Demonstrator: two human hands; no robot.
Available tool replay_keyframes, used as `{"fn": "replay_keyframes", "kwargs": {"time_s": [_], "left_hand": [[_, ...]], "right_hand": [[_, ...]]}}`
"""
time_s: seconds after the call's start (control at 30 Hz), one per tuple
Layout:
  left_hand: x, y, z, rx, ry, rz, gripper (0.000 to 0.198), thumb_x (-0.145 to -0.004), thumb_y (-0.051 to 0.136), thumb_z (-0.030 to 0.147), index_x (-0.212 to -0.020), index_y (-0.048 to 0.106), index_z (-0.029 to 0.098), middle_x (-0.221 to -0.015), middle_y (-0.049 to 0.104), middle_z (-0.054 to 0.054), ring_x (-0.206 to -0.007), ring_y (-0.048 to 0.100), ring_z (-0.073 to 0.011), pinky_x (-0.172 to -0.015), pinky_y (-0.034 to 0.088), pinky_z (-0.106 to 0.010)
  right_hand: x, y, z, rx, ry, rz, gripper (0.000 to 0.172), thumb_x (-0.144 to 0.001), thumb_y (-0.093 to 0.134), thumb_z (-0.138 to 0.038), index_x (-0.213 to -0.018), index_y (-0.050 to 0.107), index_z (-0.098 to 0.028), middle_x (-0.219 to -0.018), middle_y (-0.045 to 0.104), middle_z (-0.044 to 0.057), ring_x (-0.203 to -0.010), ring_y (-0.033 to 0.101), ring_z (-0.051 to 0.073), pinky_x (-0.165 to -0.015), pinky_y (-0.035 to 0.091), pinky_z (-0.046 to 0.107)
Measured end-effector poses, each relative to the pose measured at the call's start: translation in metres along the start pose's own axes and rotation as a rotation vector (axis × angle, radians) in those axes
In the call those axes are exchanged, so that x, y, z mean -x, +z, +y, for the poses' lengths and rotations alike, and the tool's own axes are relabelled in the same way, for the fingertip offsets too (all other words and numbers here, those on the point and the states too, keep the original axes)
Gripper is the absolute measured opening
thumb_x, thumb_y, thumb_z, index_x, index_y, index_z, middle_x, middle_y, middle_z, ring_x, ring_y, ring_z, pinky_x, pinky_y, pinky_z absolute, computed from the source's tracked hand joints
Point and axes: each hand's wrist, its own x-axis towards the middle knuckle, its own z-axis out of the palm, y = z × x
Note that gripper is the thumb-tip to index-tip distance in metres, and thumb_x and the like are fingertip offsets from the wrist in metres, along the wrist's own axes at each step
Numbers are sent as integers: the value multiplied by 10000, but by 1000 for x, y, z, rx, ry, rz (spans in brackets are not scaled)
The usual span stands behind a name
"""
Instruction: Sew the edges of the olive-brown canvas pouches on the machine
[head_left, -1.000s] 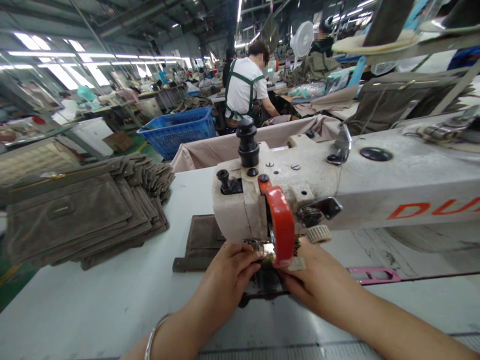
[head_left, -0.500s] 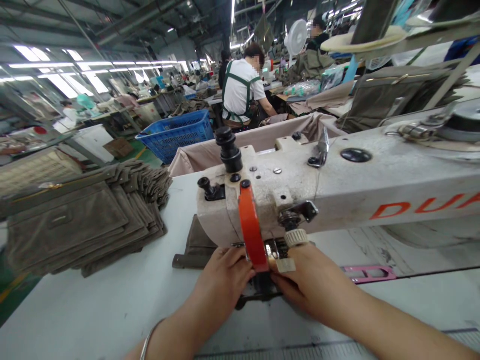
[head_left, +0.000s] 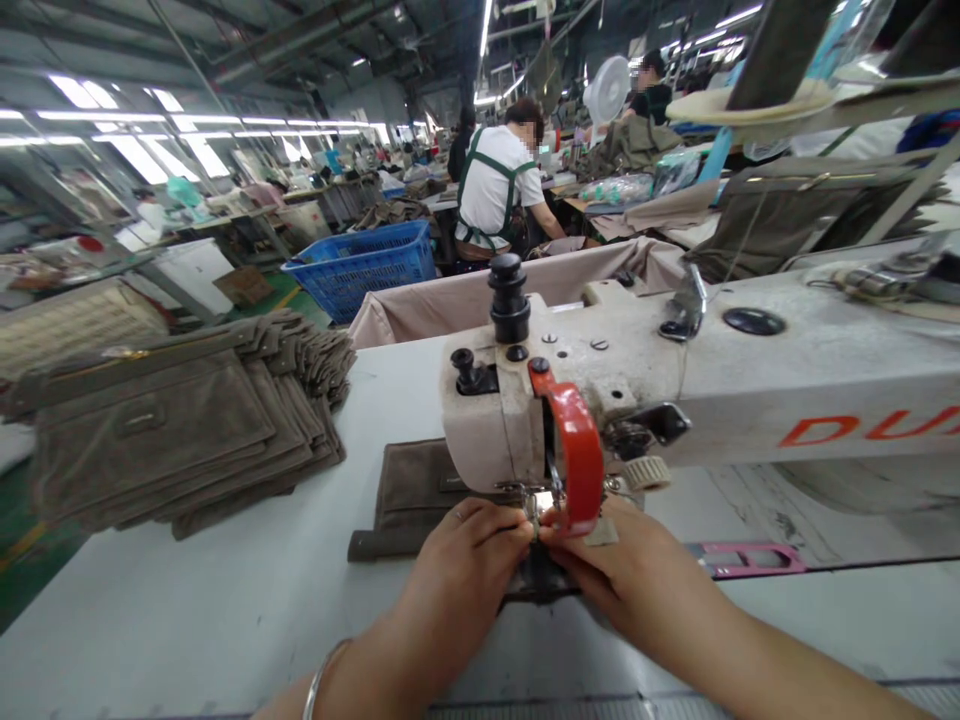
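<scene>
Drawn closer together since the earlier frame: left hand [head_left: 465, 570] and right hand [head_left: 622, 560], fingertips [head_left: 523, 522] almost meeting at the metal presser foot [head_left: 541, 503] of a cream sewing machine head [head_left: 495, 425], pressed inward, whatever lay pinched between them too small to tell. Right hand nearer the red guard [head_left: 579, 460]. Brown suede panel [head_left: 409, 500] lying flat on the white table [head_left: 225, 620], just behind and left of the grip, long axis running sideways toward the foot, its nap matte. Farther left, a stepped stack of matching panels [head_left: 172, 440], tabbed edges fanned. Thin silver bangle [head_left: 319, 680] around the left wrist.
</scene>
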Motion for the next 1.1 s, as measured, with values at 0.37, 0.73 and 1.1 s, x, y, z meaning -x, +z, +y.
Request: {"fn": "replay_keyframes", "kwargs": {"time_s": [0.37,0.73,1.1], "left_hand": [[-5,3,-4,62,-23,-9,187,-933,516,101,-959,672,201,-951,717,-26,-895,661,-182,-879,536,-351],[-12,9,-12,6,-187,22,124,-846,647,116,-875,705,221,-907,723,-14,-870,646,-213,-800,537,-347],[-13,12,-13,19,-223,43,116,-841,658,123,-836,709,228,-889,724,-15,-875,652,-213,-780,532,-337]], "right_hand": [[-2,3,3,9,9,46,281,-911,520,-132,-1119,669,-247,-1069,672,79,-957,618,233,-799,539,384],[-8,8,12,116,145,36,199,-904,505,-158,-981,682,-206,-928,672,78,-857,628,238,-739,538,383],[-9,7,10,139,148,47,199,-913,495,-162,-898,692,-186,-960,660,101,-877,609,244,-765,521,398]]}}
